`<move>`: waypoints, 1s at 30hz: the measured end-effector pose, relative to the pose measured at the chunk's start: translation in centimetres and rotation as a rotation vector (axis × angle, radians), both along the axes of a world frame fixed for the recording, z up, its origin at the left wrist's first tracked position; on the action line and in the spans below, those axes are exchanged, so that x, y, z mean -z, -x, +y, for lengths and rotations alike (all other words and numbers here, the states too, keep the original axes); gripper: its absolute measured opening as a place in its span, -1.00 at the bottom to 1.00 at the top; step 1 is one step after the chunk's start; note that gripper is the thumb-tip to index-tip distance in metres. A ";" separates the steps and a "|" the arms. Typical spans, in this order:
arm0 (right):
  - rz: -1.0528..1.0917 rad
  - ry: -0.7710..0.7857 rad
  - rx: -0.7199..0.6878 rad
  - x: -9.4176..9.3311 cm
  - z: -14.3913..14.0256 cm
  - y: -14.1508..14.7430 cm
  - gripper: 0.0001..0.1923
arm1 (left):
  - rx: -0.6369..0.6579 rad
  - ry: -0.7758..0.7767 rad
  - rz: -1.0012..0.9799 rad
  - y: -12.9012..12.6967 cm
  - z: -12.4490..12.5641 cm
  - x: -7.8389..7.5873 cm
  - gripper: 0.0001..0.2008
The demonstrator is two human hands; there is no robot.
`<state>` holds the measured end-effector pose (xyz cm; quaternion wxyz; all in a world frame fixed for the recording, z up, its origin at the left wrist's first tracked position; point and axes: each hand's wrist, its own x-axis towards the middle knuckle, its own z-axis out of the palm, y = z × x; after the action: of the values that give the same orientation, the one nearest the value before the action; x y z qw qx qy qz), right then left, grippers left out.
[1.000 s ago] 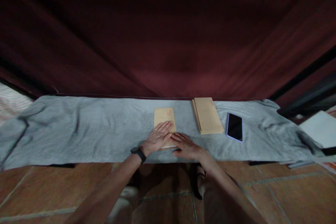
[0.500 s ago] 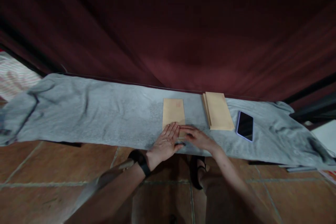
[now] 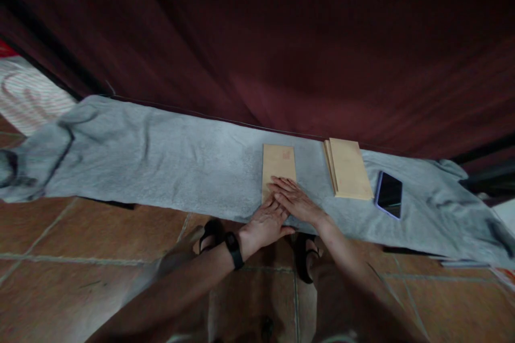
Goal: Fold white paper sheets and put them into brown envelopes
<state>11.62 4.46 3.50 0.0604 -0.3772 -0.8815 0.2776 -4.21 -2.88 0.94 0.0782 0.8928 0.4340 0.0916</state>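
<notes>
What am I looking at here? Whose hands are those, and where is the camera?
The camera sits on a person's head and looks down, so you see that person's own two bare hands. The left hand, with a black wristband, and the right hand lie flat on a tan paper envelope. Neither hand grips anything. The envelope rests on a long grey cloth spread over brown floor tiles. Beside it lie a stack of tan envelopes and a dark phone. A dark red curtain hangs behind.

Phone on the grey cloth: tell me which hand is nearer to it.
Right. The right hand lies on the single envelope, nearer the phone; the left hand lies beyond it, farther away.
</notes>
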 end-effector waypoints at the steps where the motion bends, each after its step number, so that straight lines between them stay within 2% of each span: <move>1: -0.008 0.011 -0.008 0.0 0.2 0.2 -0.42 | 0.007 0.008 0.004 0.0 0.0 -0.1 -0.32; 8: -0.063 0.010 0.032 0.5 2.4 1.7 -0.40 | 0.077 -0.003 -0.010 0.0 -0.1 -0.5 -0.32; 13: -0.138 -0.102 0.097 1.6 4.3 2.9 -0.42 | 0.084 0.001 -0.056 0.3 -0.3 -0.5 -0.22; 22: -0.183 -0.246 0.389 2.7 6.6 4.3 -0.39 | 0.076 0.038 -0.107 0.9 -0.8 -1.2 -0.14; 26: -0.179 -0.270 0.451 2.7 6.7 4.3 -0.40 | 0.066 -0.004 -0.111 1.3 -0.8 -1.2 -0.23; 30: -0.145 -0.292 0.345 2.3 5.4 4.1 -0.40 | 0.033 -0.088 -0.129 2.3 -0.3 -0.7 -0.43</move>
<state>7.50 9.87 1.16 0.0973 -0.5285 -0.8368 0.1049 -6.48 -3.23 1.64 0.0683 0.8948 0.4088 0.1663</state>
